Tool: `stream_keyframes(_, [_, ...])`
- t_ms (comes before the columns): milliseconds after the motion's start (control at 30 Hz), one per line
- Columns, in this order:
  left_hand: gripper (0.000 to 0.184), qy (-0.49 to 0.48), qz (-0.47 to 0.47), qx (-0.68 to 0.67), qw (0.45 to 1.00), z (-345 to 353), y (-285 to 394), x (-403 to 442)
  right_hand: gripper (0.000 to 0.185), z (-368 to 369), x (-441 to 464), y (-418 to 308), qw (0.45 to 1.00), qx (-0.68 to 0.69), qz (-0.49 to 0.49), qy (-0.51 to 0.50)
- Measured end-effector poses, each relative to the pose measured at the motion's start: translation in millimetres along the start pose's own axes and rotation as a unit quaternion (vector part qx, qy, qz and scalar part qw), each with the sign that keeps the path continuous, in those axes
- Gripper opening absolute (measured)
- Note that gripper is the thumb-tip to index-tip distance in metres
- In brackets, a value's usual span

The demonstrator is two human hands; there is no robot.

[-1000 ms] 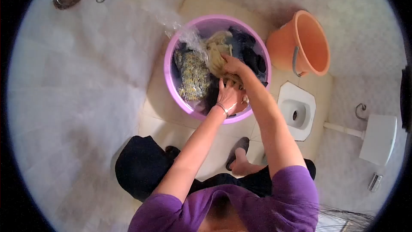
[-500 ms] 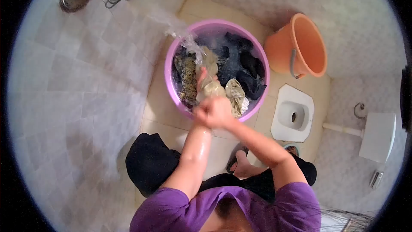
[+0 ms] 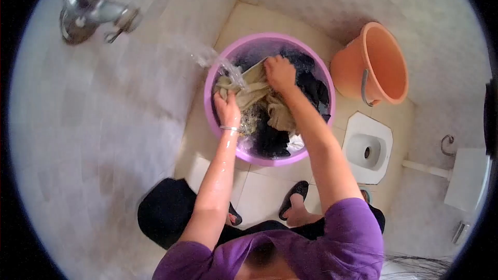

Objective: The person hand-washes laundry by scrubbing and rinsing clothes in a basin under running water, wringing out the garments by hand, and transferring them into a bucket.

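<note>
Through my head view, the pink tub holds dark clothes and the khaki cloth, bunched toward its far left edge under running water. The orange bucket stands just beside its right edge. My left hand and right hand, apart, each grip the cloth; a bangle circles my left wrist.

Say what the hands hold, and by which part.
A beige cloth: the left hand has its left end, the right hand its upper right edge.
</note>
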State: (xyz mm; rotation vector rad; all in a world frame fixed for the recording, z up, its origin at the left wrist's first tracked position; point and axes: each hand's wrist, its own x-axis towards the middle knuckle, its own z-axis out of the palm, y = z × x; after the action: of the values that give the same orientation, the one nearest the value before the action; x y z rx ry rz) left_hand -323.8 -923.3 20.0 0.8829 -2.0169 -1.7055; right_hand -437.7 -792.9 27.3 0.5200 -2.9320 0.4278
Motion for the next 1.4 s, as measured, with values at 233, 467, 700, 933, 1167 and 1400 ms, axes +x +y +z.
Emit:
stream_keyframes(233, [0.041, -0.087, 0.007, 0.330, 0.940, 23, -52, 11, 0.047, 63, -30, 7, 0.982, 0.123, -0.141, -0.039])
stream_keyframes(467, [0.040, -0.335, 0.070, 0.518, 0.784, 29, -33, 31, 0.042, 77, 8, 22, 0.963, 0.123, -0.028, -0.238])
stream_keyframes(700, [0.047, -0.195, 0.177, 0.293, 0.919, -9, 29, 19, 0.038, -45, 4, -19, 0.919, 0.259, -0.247, -0.165])
stream_keyframes(933, [0.016, -0.365, 0.221, 0.156, 0.891, -42, 72, 12, 0.031, -55, -51, 11, 0.938, 0.112, -0.155, -0.289])
stream_keyframes(1167, [0.023, -0.329, 0.265, 0.044, 0.905, -87, 201, 22, 0.022, -105, -11, 17, 0.950, 0.248, -0.173, -0.079])
stream_keyframes(1400, [0.042, -0.264, 0.349, 0.157, 0.886, -51, 163, -13, 0.026, -249, 11, -70, 0.911, 0.255, -0.322, -0.023])
